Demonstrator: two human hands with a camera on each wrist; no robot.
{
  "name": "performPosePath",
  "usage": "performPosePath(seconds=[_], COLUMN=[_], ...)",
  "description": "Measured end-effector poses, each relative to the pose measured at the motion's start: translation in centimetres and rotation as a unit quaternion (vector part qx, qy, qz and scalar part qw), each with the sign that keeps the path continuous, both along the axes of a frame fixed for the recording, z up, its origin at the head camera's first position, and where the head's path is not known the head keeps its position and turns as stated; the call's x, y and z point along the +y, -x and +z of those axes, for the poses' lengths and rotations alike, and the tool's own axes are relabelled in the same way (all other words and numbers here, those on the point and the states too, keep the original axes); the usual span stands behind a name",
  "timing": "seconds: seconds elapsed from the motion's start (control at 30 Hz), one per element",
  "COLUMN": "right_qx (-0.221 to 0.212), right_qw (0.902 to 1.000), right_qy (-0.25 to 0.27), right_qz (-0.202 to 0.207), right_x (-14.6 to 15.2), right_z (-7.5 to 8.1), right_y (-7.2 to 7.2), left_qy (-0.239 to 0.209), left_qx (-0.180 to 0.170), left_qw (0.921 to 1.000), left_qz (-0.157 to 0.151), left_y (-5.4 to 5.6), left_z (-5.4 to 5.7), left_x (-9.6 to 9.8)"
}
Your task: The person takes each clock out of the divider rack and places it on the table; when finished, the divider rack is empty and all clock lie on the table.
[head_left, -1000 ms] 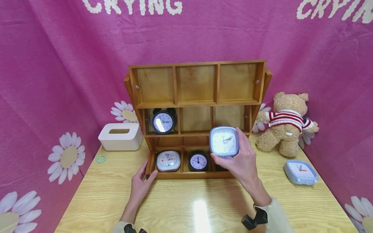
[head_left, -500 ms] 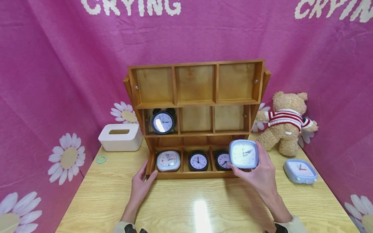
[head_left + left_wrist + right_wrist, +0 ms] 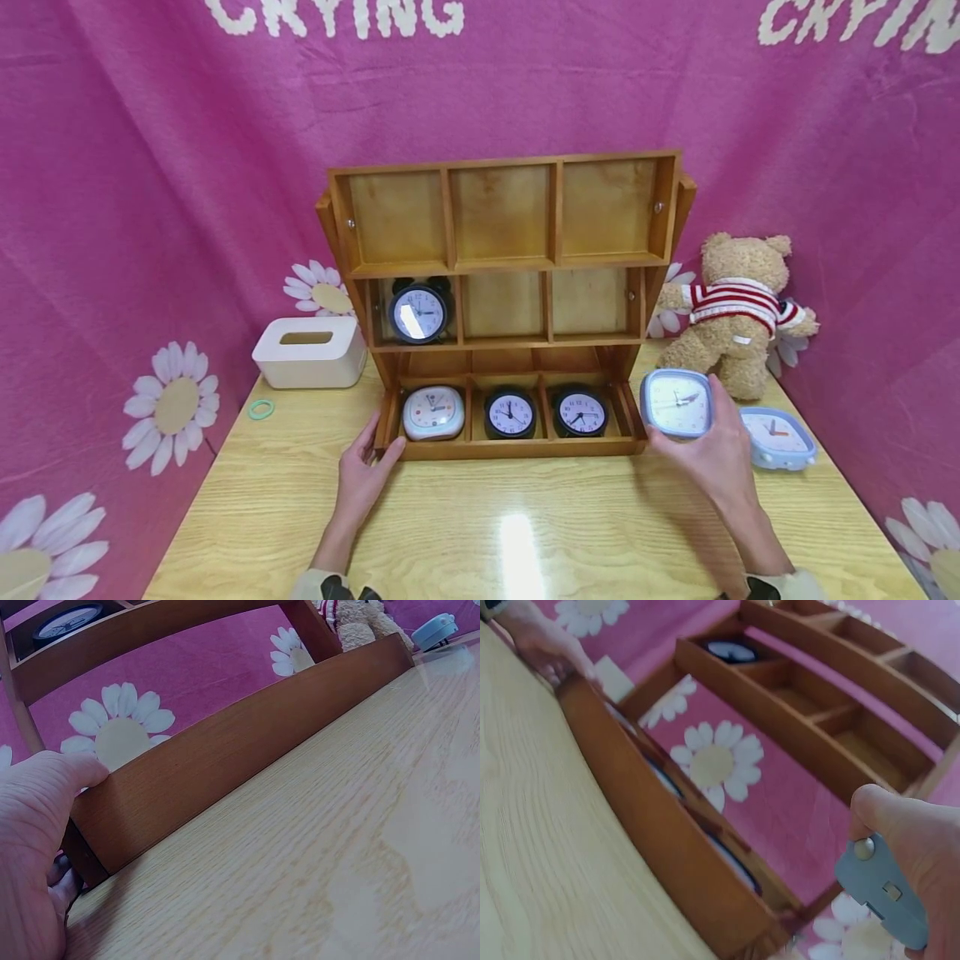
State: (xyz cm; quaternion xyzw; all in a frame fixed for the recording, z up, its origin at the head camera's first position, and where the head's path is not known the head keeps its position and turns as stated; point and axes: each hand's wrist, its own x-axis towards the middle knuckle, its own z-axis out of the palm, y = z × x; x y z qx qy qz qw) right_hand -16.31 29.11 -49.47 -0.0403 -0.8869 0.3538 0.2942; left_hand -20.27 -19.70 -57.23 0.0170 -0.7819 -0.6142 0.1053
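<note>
My right hand (image 3: 708, 454) holds a square blue alarm clock (image 3: 677, 403) upright, off the right end of the wooden shelf (image 3: 510, 450). In the right wrist view the edge of this blue clock (image 3: 885, 889), with a small round foot, shows between thumb and fingers. At the shelf's front left corner my left hand (image 3: 363, 475) grips the wood, its thumb (image 3: 86, 771) over the front board. The bottom row bears a white-faced rounded clock (image 3: 433, 413) and two round black clocks, one in the middle (image 3: 510, 415) and one at right (image 3: 581, 414).
A black twin-bell clock (image 3: 418, 312) stands in the middle row's left compartment. Another blue clock (image 3: 778, 439) lies on the table at right, below a teddy bear (image 3: 742, 308). Left of the shelf are a white tissue box (image 3: 309, 367) and a green ring (image 3: 261, 409).
My right hand has carried the blue alarm clock to the right and down, from in front of the shelf to beyond its right end. The left hand has stayed on the corner.
</note>
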Motion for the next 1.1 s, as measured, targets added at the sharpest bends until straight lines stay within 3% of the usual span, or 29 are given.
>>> performPosePath(seconds=[0.17, 0.7, 1.1], right_qx=[-0.046, -0.079, -0.14], right_qw=[0.9989, 0.9968, 0.9902], right_qy=[0.012, -0.006, -0.002], right_qz=[-0.003, -0.008, -0.001], right_x=[1.5, 4.3, 6.1], right_z=[-1.0, -5.2, -6.7], right_y=[0.4, 1.3, 1.7], left_qy=[-0.004, -0.003, -0.006], left_qx=[0.001, -0.004, -0.007], left_qw=[1.0, 1.0, 0.9999], left_qz=[-0.002, -0.004, -0.006], left_y=[0.0, 0.1, 0.0], left_z=[-0.1, -0.2, 0.1], left_x=[-0.1, -0.2, -0.1])
